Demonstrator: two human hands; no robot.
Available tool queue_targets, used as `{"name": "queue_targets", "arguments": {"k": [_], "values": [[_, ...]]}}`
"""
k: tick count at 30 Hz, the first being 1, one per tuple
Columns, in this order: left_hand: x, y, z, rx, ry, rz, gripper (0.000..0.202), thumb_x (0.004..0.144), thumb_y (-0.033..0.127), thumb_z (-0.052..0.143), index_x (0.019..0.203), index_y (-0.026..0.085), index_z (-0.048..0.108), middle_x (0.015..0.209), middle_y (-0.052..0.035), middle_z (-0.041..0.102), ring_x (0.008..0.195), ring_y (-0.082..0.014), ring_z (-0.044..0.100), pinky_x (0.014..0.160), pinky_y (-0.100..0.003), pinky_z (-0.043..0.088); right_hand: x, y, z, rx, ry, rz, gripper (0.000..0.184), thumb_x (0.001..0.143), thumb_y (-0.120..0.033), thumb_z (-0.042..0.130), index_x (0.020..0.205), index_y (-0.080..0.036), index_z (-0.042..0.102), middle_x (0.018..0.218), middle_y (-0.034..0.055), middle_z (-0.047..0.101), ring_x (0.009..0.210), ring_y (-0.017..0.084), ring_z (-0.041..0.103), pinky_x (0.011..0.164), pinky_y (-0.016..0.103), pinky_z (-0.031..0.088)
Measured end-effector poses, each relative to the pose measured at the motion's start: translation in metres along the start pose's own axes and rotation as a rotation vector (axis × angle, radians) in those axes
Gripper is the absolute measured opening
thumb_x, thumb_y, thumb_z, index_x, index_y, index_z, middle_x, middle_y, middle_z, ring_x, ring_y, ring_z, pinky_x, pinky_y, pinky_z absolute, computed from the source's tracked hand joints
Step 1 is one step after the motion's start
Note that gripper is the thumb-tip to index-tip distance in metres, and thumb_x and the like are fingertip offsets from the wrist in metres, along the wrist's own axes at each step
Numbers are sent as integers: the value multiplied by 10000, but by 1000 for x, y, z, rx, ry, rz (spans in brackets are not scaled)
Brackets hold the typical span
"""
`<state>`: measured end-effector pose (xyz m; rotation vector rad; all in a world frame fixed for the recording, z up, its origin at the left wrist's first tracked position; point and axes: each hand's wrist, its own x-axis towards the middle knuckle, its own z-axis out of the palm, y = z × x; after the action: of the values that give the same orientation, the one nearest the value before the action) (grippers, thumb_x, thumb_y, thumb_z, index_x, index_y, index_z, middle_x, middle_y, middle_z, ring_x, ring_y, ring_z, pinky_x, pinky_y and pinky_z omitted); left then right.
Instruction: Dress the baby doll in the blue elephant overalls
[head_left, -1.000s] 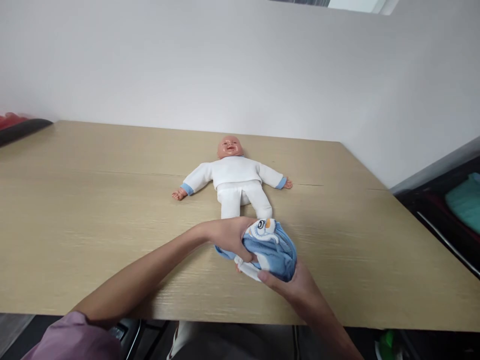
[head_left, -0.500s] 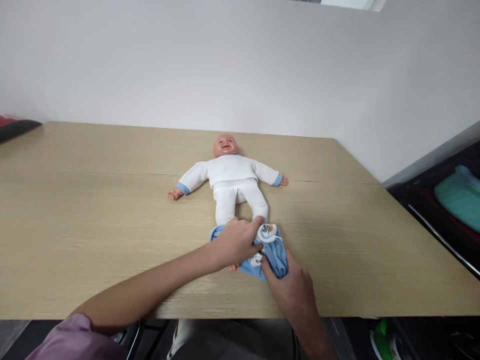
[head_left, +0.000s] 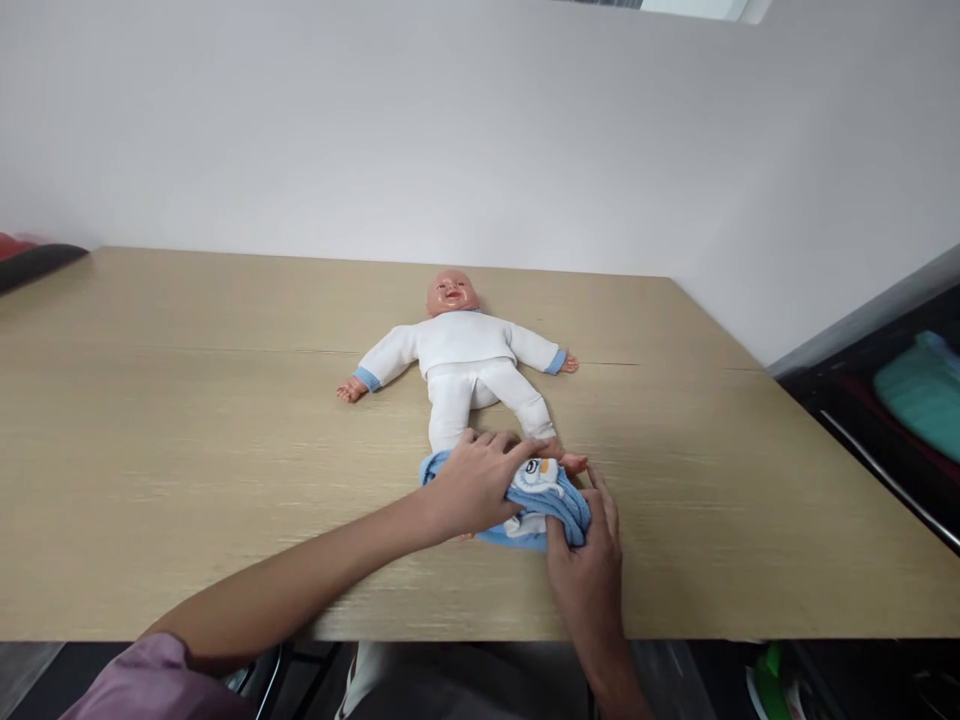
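A baby doll (head_left: 466, 340) in a white top with blue cuffs lies on its back on the wooden table, head toward the wall. Bunched around its lower legs are blue doll pants (head_left: 574, 508) with a white animal-face patch. My left hand (head_left: 476, 485) lies over the cloth, fingers closed on its upper edge and partly hiding it. Gripping the other side of the bunched cloth is my right hand (head_left: 589, 560), thumb in front and fingers behind. One doll foot (head_left: 574, 463) shows above the cloth by my right fingers; the other is mostly covered.
The pale wooden table (head_left: 187, 430) reaches back to a white wall (head_left: 337, 130). A dark shelf with a teal cloth (head_left: 919, 390) stands at the right. A black and red item (head_left: 37, 262) sits at the far left edge.
The doll's foot on the right now shows outside the cloth, with that leg shifted outward. My right hand has moved slightly up and right with the pants; my left hand stays nearly in place.
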<state>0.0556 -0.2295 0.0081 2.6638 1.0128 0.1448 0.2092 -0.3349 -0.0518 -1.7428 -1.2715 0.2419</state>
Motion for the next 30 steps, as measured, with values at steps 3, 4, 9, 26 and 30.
{"name": "queue_targets", "arguments": {"k": [3, 4, 9, 26, 30], "values": [[0, 0, 1, -37, 16, 3, 769, 931, 400, 652, 1616, 270, 329, 1411, -143, 628, 1202, -348, 644, 933, -449, 468, 3, 3, 1, 24, -25, 27, 328, 889, -309, 547, 1189, -210, 634, 1569, 204, 527, 1449, 380, 509, 1138, 561, 437], [1, -1, 2, -52, 24, 6, 788, 929, 397, 652, 1627, 274, 309, 1419, -145, 625, 1214, -347, 642, 937, -448, 468, 3, 4, 1, 33, -37, 31, 338, 884, -312, 545, 1195, -211, 633, 1516, 199, 581, 1397, 372, 559, 1106, 540, 464], [0, -2, 3, -149, 47, 16, 762, 885, 369, 675, 1582, 261, 388, 1405, -139, 651, 1241, -355, 642, 960, -469, 473, -3, 6, -5, 21, -50, 144, 154, 861, -372, 578, 957, -251, 573, 786, 54, 720, 696, 278, 677, 638, 356, 509], [1, -27, -17, -691, 46, 35, 296, 987, 344, 564, 1245, 219, 636, 1248, -55, 760, 1121, -260, 712, 975, -350, 540, 66, -14, -10, 437, -349, 185, 237, 811, -339, 662, 1011, -212, 663, 917, 34, 756, 879, 243, 678, 817, 348, 544], [4, -32, -14, -786, 55, 25, 334, 970, 308, 575, 1284, 225, 650, 1335, -46, 731, 1219, -267, 675, 1087, -385, 507, 84, -8, 0, 553, -417, 301, 330, 745, -389, 713, 1023, -213, 740, 1021, 66, 799, 1049, 300, 703, 977, 429, 538]]}}
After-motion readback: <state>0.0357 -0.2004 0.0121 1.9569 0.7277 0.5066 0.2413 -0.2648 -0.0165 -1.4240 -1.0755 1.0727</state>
